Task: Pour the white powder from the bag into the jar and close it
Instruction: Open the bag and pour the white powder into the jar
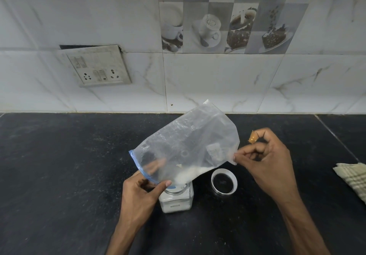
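While tipped mouth-down over the open jar [176,199], looked very thin, soft & limp: clear plastic bag [188,145] w/ a blue zip edge, nearly empty. Was gripped at the zip mouth by the left hand [142,191], thumb in front & fingers behind the film, directly above the jar opening. Was pinched at the raised bottom corner by the right hand [265,155], thumb & forefinger closed on the plastic. Kept also a small orange-brown piece [253,137] between the other fingers; could not tell what it was.

Showed only a little white powder [188,173], gathered at the low side near the mouth. Probably weighed almost nothing, so needed no strong hold. Would fold or slip easily, esp. w/ dust on the film. Best taken at 2 places: the stiffer zip edge to steer the flow, the far corner to lift & shake.

Stood on the dark counter [59,165], small, square, clear & hard, partly filled, w/ no hand on it: the jar. Judged light enough to tip if bumped.

Lay just right of the jar, apart from it: the round lid [223,183]. Seemed rigid & smooth, best taken by the rim w/ fingertips. Lay at the far right edge: a checked cloth [352,177].
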The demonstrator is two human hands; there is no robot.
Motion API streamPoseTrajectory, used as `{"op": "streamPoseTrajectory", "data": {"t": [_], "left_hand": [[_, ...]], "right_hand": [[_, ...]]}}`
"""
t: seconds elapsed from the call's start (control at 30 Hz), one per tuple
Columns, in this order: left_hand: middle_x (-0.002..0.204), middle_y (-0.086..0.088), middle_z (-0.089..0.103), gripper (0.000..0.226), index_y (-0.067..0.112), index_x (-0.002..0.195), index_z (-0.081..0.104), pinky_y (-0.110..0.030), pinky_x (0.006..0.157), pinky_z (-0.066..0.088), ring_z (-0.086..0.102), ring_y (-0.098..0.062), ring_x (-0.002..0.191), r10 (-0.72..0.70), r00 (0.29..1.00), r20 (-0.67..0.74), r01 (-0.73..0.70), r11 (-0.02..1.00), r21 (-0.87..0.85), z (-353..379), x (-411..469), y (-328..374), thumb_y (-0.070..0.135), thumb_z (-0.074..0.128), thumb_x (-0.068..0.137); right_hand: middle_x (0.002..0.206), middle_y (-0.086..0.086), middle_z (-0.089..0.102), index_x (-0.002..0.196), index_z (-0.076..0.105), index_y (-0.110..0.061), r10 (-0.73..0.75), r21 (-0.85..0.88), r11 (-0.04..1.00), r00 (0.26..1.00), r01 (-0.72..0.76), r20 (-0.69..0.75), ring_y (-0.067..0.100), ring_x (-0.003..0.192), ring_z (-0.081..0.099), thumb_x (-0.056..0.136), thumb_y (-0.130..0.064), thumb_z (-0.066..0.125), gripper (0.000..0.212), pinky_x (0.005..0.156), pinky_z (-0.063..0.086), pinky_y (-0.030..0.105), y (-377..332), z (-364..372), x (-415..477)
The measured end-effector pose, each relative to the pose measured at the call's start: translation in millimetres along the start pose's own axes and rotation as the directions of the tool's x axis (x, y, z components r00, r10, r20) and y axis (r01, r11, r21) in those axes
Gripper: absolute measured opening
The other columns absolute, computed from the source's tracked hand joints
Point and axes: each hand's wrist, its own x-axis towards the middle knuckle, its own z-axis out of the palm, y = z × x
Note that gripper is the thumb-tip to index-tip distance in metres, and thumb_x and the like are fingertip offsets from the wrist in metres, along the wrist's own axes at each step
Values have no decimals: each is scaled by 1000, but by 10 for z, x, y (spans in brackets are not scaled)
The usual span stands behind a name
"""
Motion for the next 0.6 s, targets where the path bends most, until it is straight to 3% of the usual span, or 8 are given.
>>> {"op": "streamPoseTrajectory", "data": {"t": [0.17,0.23,0.33,0.47,0.6], "left_hand": [[99,17,77,53,25,112,73,-15,68,57,74,-8,74,11,1000,2,-11,1000,8,2,-5,-9,0,86,67],[97,10,78,51,23,111,74,-13,66,56,73,-6,69,12,1000,-3,-12,1000,15,-2,-3,-14,0,86,67],[94,13,78,52,25,111,73,-12,66,56,72,-4,68,4,1000,-2,-4,1000,13,-4,-1,11,1,86,67],[94,21,76,52,31,108,72,-15,67,58,74,-14,73,-5,1000,-13,5,1000,15,-1,1,15,4,87,67],[101,20,76,53,31,111,73,-22,70,60,74,-18,74,0,1000,-7,0,1000,23,5,-1,14,2,86,68]], "right_hand": [[72,-6,75,81,50,-22,-14,-36,999,1000,15,15,16,71,70,81,0,75,33,72,54,29,40,3,10],[75,-7,76,82,50,-21,-8,-40,999,1000,9,27,11,75,71,81,6,72,35,75,53,28,37,-4,16],[75,-5,76,85,48,-19,-2,-26,1000,999,3,34,12,74,72,74,12,75,42,80,55,32,27,-14,21],[69,0,76,85,45,-10,4,26,1000,1000,-5,29,20,67,72,71,2,82,42,73,55,33,-5,-10,8],[69,-2,75,83,47,-13,-5,7,1000,1000,5,27,13,69,72,81,-5,75,30,73,53,29,-6,6,4]]}}
